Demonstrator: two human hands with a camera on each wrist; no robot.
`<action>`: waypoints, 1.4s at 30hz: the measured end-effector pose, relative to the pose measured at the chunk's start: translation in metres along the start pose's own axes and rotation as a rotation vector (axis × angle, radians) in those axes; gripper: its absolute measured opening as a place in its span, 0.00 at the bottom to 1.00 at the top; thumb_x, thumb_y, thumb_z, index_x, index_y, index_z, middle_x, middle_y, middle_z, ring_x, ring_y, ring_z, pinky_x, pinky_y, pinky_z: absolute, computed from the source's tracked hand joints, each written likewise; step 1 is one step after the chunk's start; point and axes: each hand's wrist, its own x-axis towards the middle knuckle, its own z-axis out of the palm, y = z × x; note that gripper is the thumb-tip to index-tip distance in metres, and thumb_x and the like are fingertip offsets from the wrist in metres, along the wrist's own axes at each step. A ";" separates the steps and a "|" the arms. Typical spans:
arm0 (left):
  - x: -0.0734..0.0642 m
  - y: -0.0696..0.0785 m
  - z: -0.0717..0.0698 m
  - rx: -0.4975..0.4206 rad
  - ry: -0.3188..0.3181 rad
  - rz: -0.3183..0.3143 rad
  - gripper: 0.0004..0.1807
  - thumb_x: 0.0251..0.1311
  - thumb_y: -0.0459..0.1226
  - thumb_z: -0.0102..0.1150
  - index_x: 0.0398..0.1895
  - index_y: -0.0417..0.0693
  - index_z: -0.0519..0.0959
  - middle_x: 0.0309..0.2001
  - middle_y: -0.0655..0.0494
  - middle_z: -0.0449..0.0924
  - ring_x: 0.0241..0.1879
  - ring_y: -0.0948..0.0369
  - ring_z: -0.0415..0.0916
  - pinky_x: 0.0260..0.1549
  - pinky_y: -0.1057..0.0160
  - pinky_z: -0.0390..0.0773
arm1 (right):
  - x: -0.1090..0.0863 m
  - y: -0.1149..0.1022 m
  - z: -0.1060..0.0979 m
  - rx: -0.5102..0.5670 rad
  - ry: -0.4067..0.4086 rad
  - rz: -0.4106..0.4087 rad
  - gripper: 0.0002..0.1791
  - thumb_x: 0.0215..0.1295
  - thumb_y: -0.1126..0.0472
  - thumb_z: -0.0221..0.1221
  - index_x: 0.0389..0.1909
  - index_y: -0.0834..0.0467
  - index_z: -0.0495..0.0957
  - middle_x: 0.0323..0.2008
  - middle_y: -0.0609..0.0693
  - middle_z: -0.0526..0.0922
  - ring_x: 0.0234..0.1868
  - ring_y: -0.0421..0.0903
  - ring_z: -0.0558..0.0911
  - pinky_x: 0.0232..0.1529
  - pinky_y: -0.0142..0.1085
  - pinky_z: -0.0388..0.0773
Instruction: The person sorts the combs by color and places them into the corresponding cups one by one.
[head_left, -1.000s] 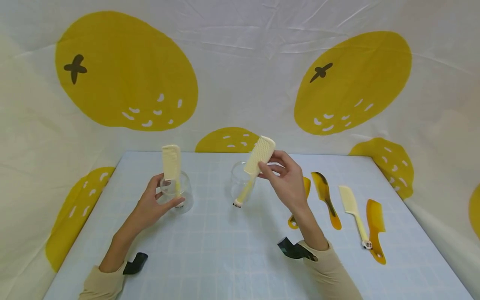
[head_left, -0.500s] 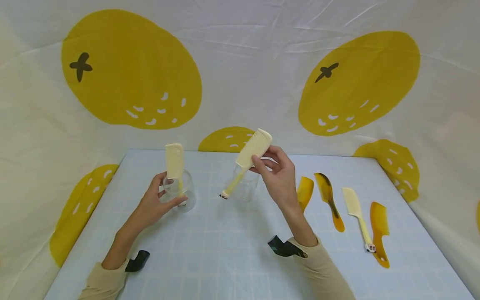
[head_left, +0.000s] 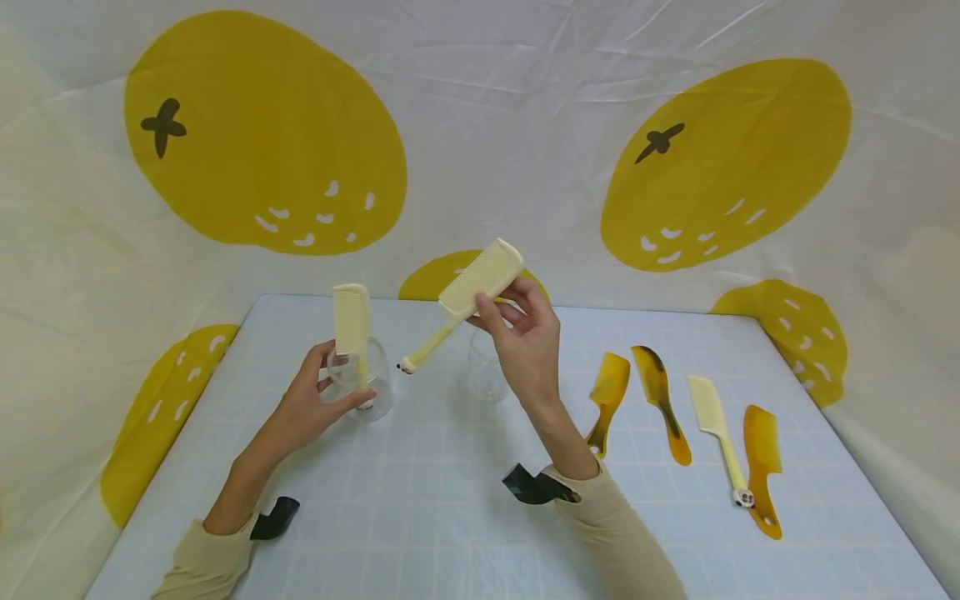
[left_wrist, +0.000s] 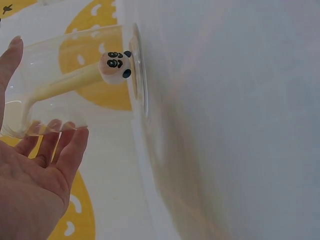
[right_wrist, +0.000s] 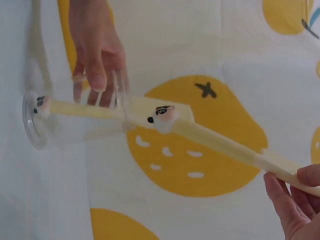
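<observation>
My left hand [head_left: 306, 407] holds a clear glass cup [head_left: 381, 385] at the left of the table, thumb on one side and fingers on the other. A cream comb [head_left: 351, 317] stands in that cup, teeth end up; its panda-head handle tip [left_wrist: 115, 68] sits near the cup's base in the left wrist view. My right hand [head_left: 527, 354] pinches a second cream comb [head_left: 482, 277] near its toothed part, raised above the table and tilted. That comb's panda tip [right_wrist: 164, 118] points left and down, toward the cup, and overlaps the standing comb in the right wrist view.
Another clear glass cup [head_left: 487, 382] stands behind the right hand. To the right lie an amber comb [head_left: 611, 385], a dark-edged amber comb [head_left: 651, 379], a cream comb [head_left: 707, 406] and an amber comb [head_left: 762, 442], the last two touching at the handles.
My right hand has moved left and up with its comb, from over the middle cup toward the left cup, and the comb has tilted further. The left hand still holds its cup.
</observation>
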 end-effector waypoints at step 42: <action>0.001 -0.003 0.000 -0.041 0.013 0.060 0.51 0.59 0.40 0.76 0.75 0.38 0.52 0.69 0.40 0.61 0.69 0.42 0.62 0.67 0.31 0.61 | -0.029 0.062 0.077 -0.130 -0.173 0.107 0.18 0.69 0.68 0.65 0.57 0.66 0.75 0.49 0.61 0.80 0.46 0.51 0.87 0.46 0.40 0.87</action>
